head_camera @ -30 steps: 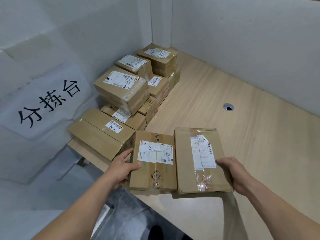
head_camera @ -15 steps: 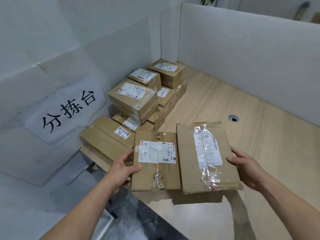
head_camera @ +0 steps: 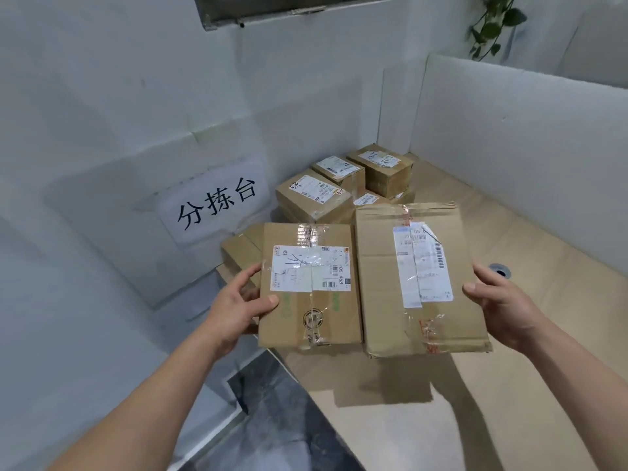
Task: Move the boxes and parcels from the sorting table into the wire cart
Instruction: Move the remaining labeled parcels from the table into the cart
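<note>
Now, left hand: grips the left edge of the smaller taped box, thumb on top.
Right hand: holds the right edge of the larger flat box, fingers beneath.
Boxes: side by side at frame centre, raised above the wooden sorting table.
Upper centre: remaining parcel pile beside the paper sign.

Since a second ago both hands, the left hand and the right hand, have raised the two side-by-side boxes, smaller box and larger box, clear of the tabletop, toward the stack at 12 o'clock.
</note>
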